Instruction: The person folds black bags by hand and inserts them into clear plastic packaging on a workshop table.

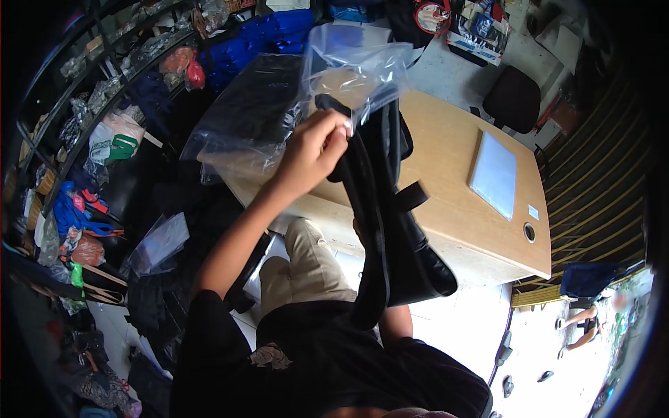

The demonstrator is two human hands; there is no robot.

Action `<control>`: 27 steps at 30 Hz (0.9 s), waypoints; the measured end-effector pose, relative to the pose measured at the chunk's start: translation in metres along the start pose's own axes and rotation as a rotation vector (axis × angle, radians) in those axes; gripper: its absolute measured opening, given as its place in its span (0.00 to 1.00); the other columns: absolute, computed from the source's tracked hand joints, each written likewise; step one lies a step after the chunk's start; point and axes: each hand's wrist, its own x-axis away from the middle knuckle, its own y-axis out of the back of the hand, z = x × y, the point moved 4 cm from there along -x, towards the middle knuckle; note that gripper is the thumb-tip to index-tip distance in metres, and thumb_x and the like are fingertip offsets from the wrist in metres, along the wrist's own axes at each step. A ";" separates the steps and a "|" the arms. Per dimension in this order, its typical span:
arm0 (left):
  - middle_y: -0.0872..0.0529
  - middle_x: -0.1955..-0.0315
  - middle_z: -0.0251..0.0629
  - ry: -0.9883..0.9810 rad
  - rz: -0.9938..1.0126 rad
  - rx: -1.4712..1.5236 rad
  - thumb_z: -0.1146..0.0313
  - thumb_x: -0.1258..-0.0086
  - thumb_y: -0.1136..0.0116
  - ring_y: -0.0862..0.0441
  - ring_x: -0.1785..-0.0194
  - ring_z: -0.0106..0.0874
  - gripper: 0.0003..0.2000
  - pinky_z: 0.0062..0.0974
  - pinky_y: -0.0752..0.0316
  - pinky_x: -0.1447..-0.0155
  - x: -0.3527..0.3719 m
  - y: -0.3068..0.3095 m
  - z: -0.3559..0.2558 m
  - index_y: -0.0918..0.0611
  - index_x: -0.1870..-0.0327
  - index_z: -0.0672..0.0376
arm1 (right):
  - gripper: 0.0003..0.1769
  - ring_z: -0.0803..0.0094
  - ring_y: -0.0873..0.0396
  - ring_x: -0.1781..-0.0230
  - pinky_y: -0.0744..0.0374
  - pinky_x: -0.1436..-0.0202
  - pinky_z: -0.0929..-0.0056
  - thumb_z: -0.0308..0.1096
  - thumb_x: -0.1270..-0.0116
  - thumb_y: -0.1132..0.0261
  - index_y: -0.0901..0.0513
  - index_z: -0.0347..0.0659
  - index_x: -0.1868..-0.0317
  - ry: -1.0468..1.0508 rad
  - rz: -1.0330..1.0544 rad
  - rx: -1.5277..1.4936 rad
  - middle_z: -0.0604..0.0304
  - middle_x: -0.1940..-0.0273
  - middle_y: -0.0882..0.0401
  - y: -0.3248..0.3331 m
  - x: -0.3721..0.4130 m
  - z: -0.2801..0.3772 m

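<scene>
My left hand point(315, 150) is closed in a pinch on the edge of a clear plastic bag point(362, 66), at the top of a black bag point(401, 258). The black bag hangs upright in front of my body, long and folded, with a short black tab sticking out at its side. The clear plastic lies over its upper end. Behind the black bag is my right hand point(358, 230), mostly hidden; only a bit of it shows at the bag's left edge, and the forearm comes up from below. A plastic-wrapped black item point(251, 104) lies on the desk beyond my left hand.
A wooden desk point(446, 167) stands before me, with a stack of clear plastic sleeves point(495, 174) on its right. Shelves packed with wrapped goods point(104, 139) line the left. A dark chair point(512, 97) is behind the desk. At lower right, a person point(585, 324) is outside.
</scene>
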 end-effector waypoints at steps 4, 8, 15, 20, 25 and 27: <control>0.23 0.74 0.36 0.042 0.080 0.099 0.76 0.30 0.50 0.26 0.69 0.25 0.04 0.24 0.32 0.62 -0.013 0.009 0.004 0.24 0.66 0.65 | 0.21 0.58 0.15 0.66 0.15 0.58 0.62 0.44 0.27 0.44 0.19 0.30 0.53 -0.129 0.009 0.050 0.45 0.63 0.16 0.002 0.006 0.009; 0.26 0.75 0.39 -0.285 0.380 0.082 0.79 0.38 0.48 0.27 0.66 0.37 0.02 0.34 0.31 0.59 0.012 -0.008 -0.032 0.24 0.68 0.63 | 0.23 0.57 0.14 0.63 0.17 0.52 0.59 0.45 0.26 0.45 0.19 0.30 0.53 -0.170 0.017 0.032 0.44 0.62 0.15 0.004 0.004 0.015; 0.24 0.74 0.39 -0.016 0.104 -0.024 0.80 0.37 0.47 0.25 0.66 0.36 0.03 0.35 0.29 0.59 0.049 -0.003 0.005 0.24 0.65 0.63 | 0.23 0.58 0.15 0.60 0.17 0.52 0.62 0.45 0.29 0.39 0.22 0.32 0.47 -0.051 0.043 0.013 0.47 0.58 0.16 0.016 -0.007 0.004; 0.22 0.71 0.41 -0.124 0.106 0.050 0.80 0.34 0.51 0.24 0.63 0.38 0.03 0.34 0.29 0.57 0.045 -0.012 -0.011 0.24 0.63 0.64 | 0.24 0.59 0.16 0.59 0.17 0.51 0.63 0.45 0.30 0.38 0.23 0.32 0.45 -0.039 0.001 0.058 0.48 0.57 0.17 0.004 -0.005 -0.003; 0.25 0.73 0.38 -0.184 0.177 0.217 0.78 0.34 0.49 0.28 0.67 0.36 0.01 0.31 0.31 0.61 0.045 -0.014 -0.028 0.26 0.65 0.63 | 0.25 0.59 0.16 0.58 0.17 0.51 0.63 0.44 0.31 0.37 0.24 0.32 0.44 -0.011 -0.101 0.230 0.48 0.56 0.17 -0.026 0.001 0.000; 0.27 0.73 0.38 0.108 0.244 0.220 0.76 0.32 0.49 0.28 0.67 0.31 0.01 0.28 0.32 0.61 0.060 -0.014 -0.011 0.26 0.65 0.63 | 0.25 0.60 0.16 0.58 0.17 0.51 0.63 0.44 0.31 0.37 0.24 0.32 0.43 0.039 -0.184 0.383 0.49 0.56 0.17 -0.050 0.004 0.009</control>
